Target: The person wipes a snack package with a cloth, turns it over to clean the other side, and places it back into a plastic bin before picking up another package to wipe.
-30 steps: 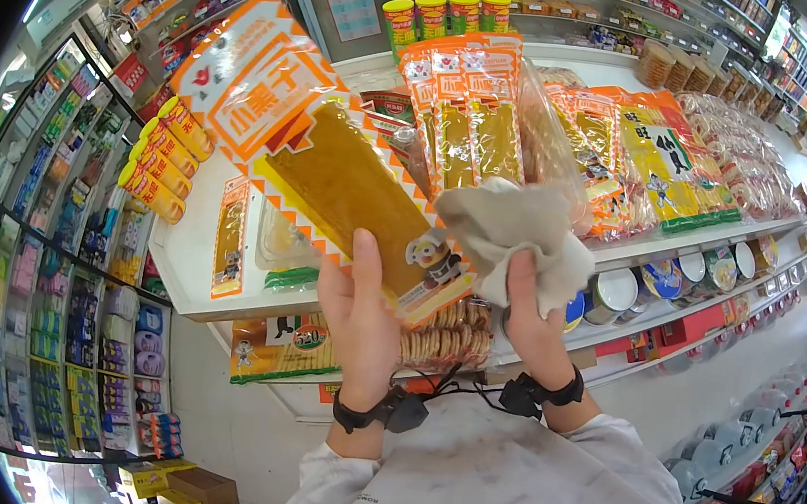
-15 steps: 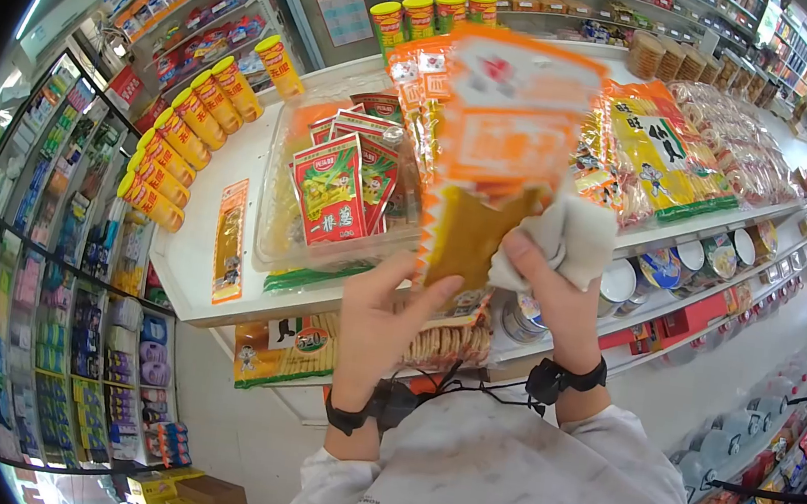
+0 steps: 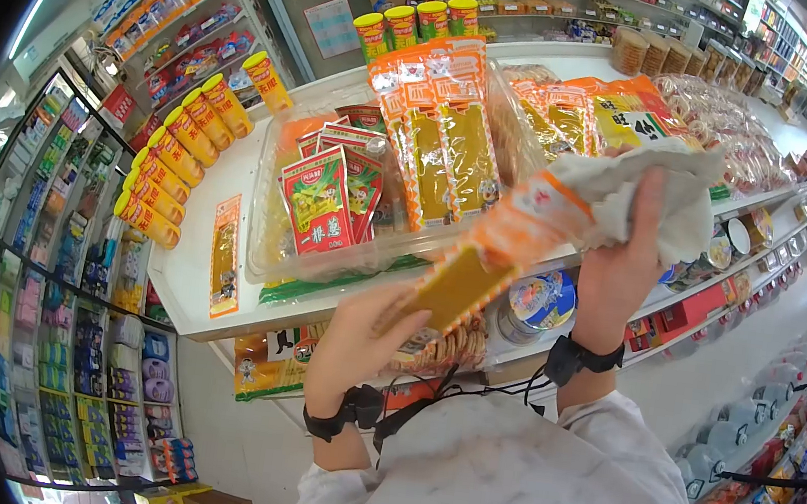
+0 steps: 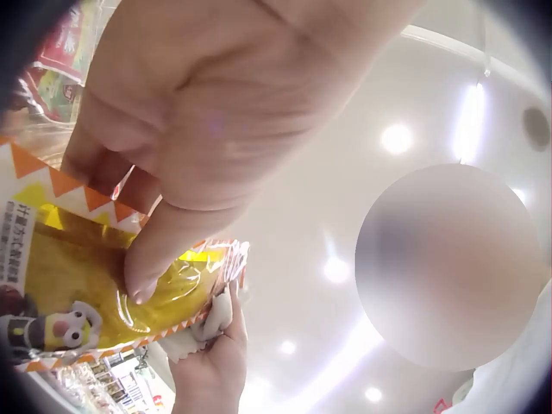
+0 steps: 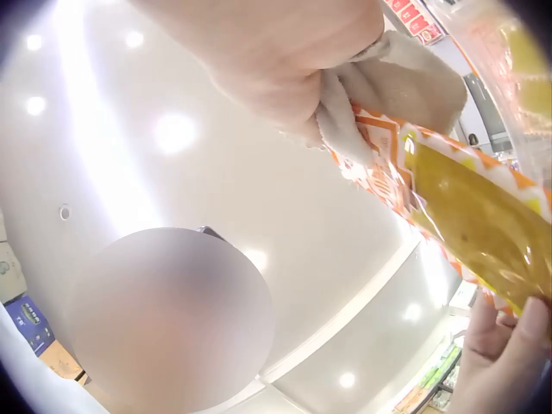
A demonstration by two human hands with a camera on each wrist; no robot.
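Observation:
An orange-edged snack packet (image 3: 469, 278) with a clear window onto a flat yellow-brown strip slants up between my hands. My left hand (image 3: 360, 339) holds its lower end; the left wrist view shows the thumb (image 4: 153, 259) lying across the window and fingers behind. A crumpled grey-white cloth (image 3: 667, 199) is in my right hand (image 3: 622, 279), wrapped over the packet's upper end. In the right wrist view the cloth (image 5: 401, 86) covers part of the orange printed end. Similar packets (image 3: 435, 155) stand in a clear plastic tub just beyond.
Red and green snack bags (image 3: 317, 203) lie in a clear tub (image 3: 262, 255) on the white counter (image 3: 182, 270). One strip packet (image 3: 226, 255) lies to its left. Yellow cans (image 3: 173, 158) line the counter's left edge. Below are tins (image 3: 540, 304) on a lower shelf.
The packet has swung from leaning up-left to leaning up-right, and its lower end has dropped. My right hand with the cloth has moved up and right onto the packet's top end.

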